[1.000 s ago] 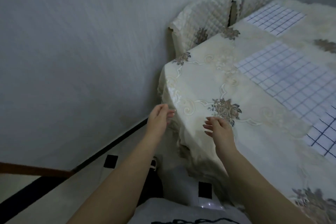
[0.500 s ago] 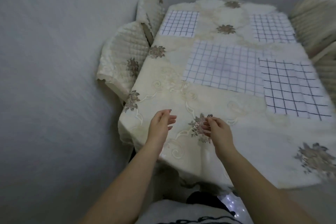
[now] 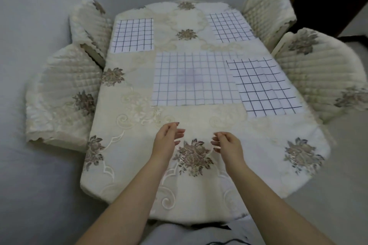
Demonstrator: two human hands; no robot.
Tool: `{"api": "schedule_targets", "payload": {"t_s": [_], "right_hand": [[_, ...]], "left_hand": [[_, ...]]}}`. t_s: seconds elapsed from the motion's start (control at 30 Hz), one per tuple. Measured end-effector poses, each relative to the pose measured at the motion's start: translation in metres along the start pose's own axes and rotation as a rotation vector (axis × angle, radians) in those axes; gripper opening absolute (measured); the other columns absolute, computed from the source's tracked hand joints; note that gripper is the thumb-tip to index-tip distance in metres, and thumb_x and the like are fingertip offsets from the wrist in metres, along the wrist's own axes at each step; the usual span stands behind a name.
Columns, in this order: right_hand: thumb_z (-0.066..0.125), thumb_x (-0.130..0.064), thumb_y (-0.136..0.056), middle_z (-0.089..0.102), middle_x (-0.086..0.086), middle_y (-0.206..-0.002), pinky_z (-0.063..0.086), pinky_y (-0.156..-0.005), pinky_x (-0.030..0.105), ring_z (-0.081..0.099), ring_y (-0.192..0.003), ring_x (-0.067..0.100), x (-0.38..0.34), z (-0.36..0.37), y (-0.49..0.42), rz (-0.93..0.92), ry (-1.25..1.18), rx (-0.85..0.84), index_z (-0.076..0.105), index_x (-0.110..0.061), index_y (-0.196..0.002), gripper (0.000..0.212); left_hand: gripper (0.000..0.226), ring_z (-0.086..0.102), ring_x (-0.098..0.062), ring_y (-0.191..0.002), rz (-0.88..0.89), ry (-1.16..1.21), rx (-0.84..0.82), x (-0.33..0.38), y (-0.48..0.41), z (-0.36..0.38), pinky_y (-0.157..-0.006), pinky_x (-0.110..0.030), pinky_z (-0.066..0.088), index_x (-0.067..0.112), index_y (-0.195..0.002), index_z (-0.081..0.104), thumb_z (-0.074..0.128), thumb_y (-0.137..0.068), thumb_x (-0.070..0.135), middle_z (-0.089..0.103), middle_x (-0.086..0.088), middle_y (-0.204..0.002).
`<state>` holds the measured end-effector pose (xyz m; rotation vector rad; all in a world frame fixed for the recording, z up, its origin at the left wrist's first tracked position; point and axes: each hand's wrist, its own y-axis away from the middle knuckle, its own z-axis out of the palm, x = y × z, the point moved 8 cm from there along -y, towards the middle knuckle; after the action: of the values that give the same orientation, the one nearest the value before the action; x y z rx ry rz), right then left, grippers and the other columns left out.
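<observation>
Left hand [image 3: 166, 138] and right hand [image 3: 229, 145] hover apart, loosely curled and empty, over the floral tablecloth [image 3: 137, 109].

Dim, flat light; soft wide-angle edges.

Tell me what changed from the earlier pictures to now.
The left hand and right hand moved right along the near edge of the tablecloth, from its left corner to flank the middle embroidered flower, as the view swung to face it. Nothing was gripped or released; both hover loosely curled as before. The checked cloths lie unmoved.
</observation>
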<state>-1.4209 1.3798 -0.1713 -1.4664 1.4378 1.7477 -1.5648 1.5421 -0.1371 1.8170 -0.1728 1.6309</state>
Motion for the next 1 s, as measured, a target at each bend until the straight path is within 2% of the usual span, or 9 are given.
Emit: {"api": "schedule_targets", "payload": {"t_s": [0.33,0.43,0.5,0.53,0.6,0.67,0.73,0.8,1.0], "right_hand": [[0.051,-0.016,-0.095,0.068,0.005,-0.092,0.053,-0.076,0.037,0.066,-0.085,0.017,-0.042,-0.003,-0.074,-0.030,0.065,0.002,0.064,-0.013,-0.094,0.014],[0.051,-0.016,-0.093,0.064,0.004,-0.104,0.045,-0.079,0.031,0.059,-0.094,0.018,-0.054,-0.008,-0.095,-0.150,0.321,0.034,0.064,-0.014,-0.101,0.015],[0.050,-0.015,-0.092,0.056,0.006,-0.119,0.037,-0.084,0.025,0.052,-0.106,0.017,-0.063,-0.004,-0.109,-0.257,0.512,0.021,0.062,-0.011,-0.109,0.021],[0.050,-0.015,-0.093,0.051,0.008,-0.127,0.036,-0.089,0.025,0.048,-0.116,0.019,-0.065,0.000,-0.116,-0.299,0.604,0.000,0.060,-0.009,-0.115,0.025],[0.049,-0.019,-0.094,0.035,0.011,-0.147,0.033,-0.105,0.032,0.032,-0.137,0.025,-0.064,0.010,-0.130,-0.332,0.779,-0.051,0.050,-0.009,-0.130,0.038],[0.046,-0.025,-0.095,0.014,0.013,-0.159,0.019,-0.118,0.039,0.010,-0.147,0.028,-0.062,0.019,-0.141,-0.354,0.947,-0.096,0.035,-0.009,-0.144,0.052],[0.040,-0.032,-0.097,-0.001,0.013,-0.161,0.004,-0.121,0.041,-0.003,-0.148,0.028,-0.060,0.026,-0.151,-0.366,1.113,-0.122,0.018,-0.013,-0.151,0.061],[0.034,-0.038,-0.097,-0.006,0.013,-0.161,-0.003,-0.120,0.043,-0.008,-0.148,0.028,-0.056,0.031,-0.158,-0.360,1.225,-0.133,0.008,-0.016,-0.153,0.065],[0.024,-0.047,-0.098,-0.010,0.010,-0.161,-0.007,-0.119,0.046,-0.011,-0.148,0.025,-0.037,0.035,-0.159,-0.305,1.298,-0.137,-0.002,-0.021,-0.154,0.066]], "left_hand": [[0.021,0.063,-0.021,-0.103,0.046,-0.133,0.124,0.028,-0.069,0.014,-0.092,-0.040,0.051,0.015,-0.110,0.059,0.043,-0.100,0.022,0.068,-0.005,-0.104],[0.018,0.059,-0.021,-0.107,0.106,-0.341,0.148,0.030,-0.082,0.009,-0.088,-0.033,0.046,0.017,-0.110,0.059,0.045,-0.099,0.021,0.063,0.001,-0.104],[0.027,0.053,-0.022,-0.118,0.124,-0.560,0.150,0.028,-0.094,0.007,-0.091,-0.028,0.039,0.013,-0.122,0.056,0.044,-0.099,0.023,0.060,-0.002,-0.118],[0.036,0.047,-0.023,-0.127,0.128,-0.664,0.139,0.027,-0.101,0.007,-0.098,-0.029,0.037,0.010,-0.132,0.050,0.043,-0.099,0.024,0.054,-0.006,-0.132],[0.052,0.025,-0.025,-0.143,0.130,-0.846,0.087,0.022,-0.117,0.012,-0.114,-0.035,0.024,0.008,-0.148,0.030,0.040,-0.100,0.027,0.031,-0.010,-0.154],[0.059,0.009,-0.025,-0.148,0.146,-1.052,0.028,0.018,-0.131,0.021,-0.120,-0.040,0.013,0.009,-0.152,0.017,0.037,-0.101,0.030,0.012,-0.012,-0.160],[0.062,0.001,-0.027,-0.149,0.170,-1.270,0.007,0.016,-0.143,0.031,-0.120,-0.045,0.007,0.010,-0.153,0.010,0.033,-0.101,0.034,0.003,-0.011,-0.161],[0.064,-0.003,-0.027,-0.149,0.156,-1.397,0.005,0.013,-0.152,0.036,-0.118,-0.049,0.001,0.013,-0.153,0.004,0.029,-0.100,0.038,-0.002,-0.010,-0.162],[0.065,-0.005,-0.024,-0.149,0.087,-1.505,0.013,-0.010,-0.156,0.029,-0.115,-0.060,-0.002,0.018,-0.154,0.003,0.023,-0.099,0.045,-0.003,-0.006,-0.162]]}}
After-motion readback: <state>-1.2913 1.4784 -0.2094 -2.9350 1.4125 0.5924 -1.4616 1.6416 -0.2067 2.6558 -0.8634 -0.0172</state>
